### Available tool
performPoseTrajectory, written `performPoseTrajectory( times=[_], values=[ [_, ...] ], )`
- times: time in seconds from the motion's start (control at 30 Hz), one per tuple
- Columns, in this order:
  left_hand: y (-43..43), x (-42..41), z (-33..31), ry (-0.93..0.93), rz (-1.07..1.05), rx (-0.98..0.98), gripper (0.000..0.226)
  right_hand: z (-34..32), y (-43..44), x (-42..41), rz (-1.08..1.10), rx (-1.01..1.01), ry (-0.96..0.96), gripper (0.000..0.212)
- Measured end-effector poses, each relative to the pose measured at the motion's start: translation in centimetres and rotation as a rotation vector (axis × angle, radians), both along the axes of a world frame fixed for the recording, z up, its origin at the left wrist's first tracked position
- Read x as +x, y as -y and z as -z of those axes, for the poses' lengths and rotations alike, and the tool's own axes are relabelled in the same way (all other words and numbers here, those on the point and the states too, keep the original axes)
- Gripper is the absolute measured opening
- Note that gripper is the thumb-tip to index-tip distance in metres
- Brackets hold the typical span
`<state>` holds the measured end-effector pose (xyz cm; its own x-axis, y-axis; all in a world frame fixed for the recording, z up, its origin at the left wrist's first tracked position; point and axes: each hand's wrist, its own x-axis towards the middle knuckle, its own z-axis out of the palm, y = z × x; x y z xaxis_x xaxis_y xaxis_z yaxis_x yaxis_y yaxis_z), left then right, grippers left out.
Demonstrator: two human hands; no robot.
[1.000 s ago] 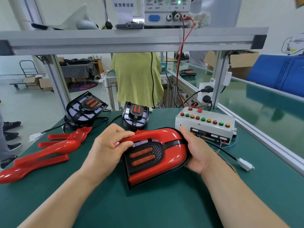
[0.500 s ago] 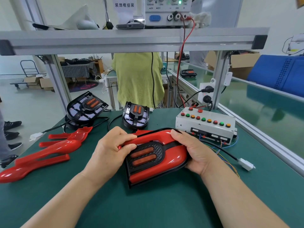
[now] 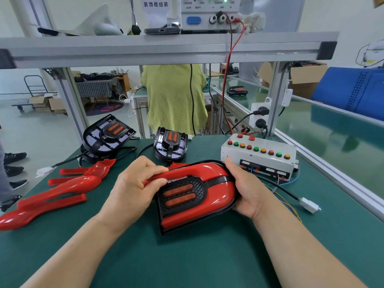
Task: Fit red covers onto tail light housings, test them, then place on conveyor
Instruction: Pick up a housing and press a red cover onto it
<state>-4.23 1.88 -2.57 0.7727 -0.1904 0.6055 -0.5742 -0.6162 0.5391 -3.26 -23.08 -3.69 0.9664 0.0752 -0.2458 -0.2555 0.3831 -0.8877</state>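
Right then, the left hand (image 3: 133, 188) pinched the red cover (image 3: 220, 192) and the right hand (image 3: 247, 190) curled round the tail light housing (image 3: 202, 191) on the green table (image 3: 187, 256), with spare red covers (image 3: 62, 190) left, two bare housings (image 3: 170, 145) behind, and a button box (image 3: 259, 156) close by.

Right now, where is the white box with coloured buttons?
Head view: the white box with coloured buttons sits on the green table's right, just behind the right hand.

Factory assembly line: conveyor (image 3: 342, 129), button test box (image 3: 259, 156), aluminium-frame workbench (image 3: 187, 256).
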Motion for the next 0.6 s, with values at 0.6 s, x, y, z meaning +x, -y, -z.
performPoseTrajectory(
  times=[0.6],
  values=[
    [0.42,-0.37,-0.08,0.054,0.033,0.060,0.025,-0.42,-0.36,-0.60,-0.087,0.002,0.116,0.050]
  ],
)
